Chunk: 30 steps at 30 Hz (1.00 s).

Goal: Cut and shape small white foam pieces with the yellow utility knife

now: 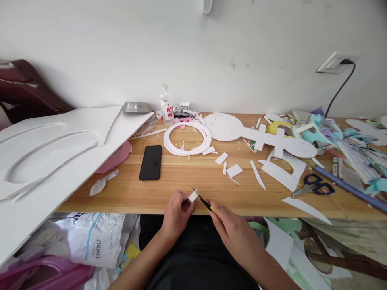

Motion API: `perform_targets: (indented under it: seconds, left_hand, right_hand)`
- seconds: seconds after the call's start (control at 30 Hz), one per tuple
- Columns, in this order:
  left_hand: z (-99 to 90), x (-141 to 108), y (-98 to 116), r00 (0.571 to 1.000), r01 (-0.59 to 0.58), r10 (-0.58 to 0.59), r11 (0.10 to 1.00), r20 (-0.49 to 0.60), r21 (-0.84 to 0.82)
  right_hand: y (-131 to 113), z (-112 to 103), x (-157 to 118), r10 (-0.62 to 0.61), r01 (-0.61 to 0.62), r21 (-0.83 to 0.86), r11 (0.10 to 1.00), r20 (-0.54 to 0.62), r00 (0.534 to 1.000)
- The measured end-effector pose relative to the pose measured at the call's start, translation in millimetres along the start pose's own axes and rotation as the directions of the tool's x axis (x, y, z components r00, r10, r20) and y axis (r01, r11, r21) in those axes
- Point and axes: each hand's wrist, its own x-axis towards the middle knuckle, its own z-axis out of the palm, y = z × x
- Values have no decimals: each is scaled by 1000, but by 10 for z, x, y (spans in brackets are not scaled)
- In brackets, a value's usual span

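Observation:
Near the front edge of the wooden table [121, 201], my left hand [177, 213] pinches a small white foam piece [192, 196] between thumb and fingers. My right hand [231, 225] is closed round a black and yellow craft knife [208, 204]. The knife's blade points up and left and meets the right end of the small piece. Beyond the hands lie small white rectangles [235, 170] and thin offcuts. Two stacked white rings [187, 152] lie further back, beside a white disc [223, 127].
A black phone [150, 162] lies left of centre. Blue-handled scissors [319, 185] and a blue tube [350, 189] are at the right, near heaped foam scraps. A bottle [167, 106] stands at the back. A large white board [99, 161] covers the left side.

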Motion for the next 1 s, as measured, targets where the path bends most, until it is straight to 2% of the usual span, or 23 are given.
perform_targets:
  seconds: [0.2, 0.47, 0.8, 1.0]
  left_hand:
    - [6, -13, -11, 1000, -14, 14, 1000, -20, 5]
    - [7, -14, -22, 1000, -19, 20, 1000, -13, 24]
    - [-16, -16, -38, 999, -53, 53, 998, 12, 43]
    - [-13, -8, -51, 996, -91, 91, 995, 0, 35]
  right_hand:
    - [-24, 108, -59, 9, -13, -71, 997, -51, 999]
    - [-39, 253, -110, 16, -23, -66, 998, -109, 994]
    - [-34, 228, -98, 14, -20, -46, 999, -110, 994]
    - [-38, 185, -75, 16, -27, -139, 990, -83, 996]
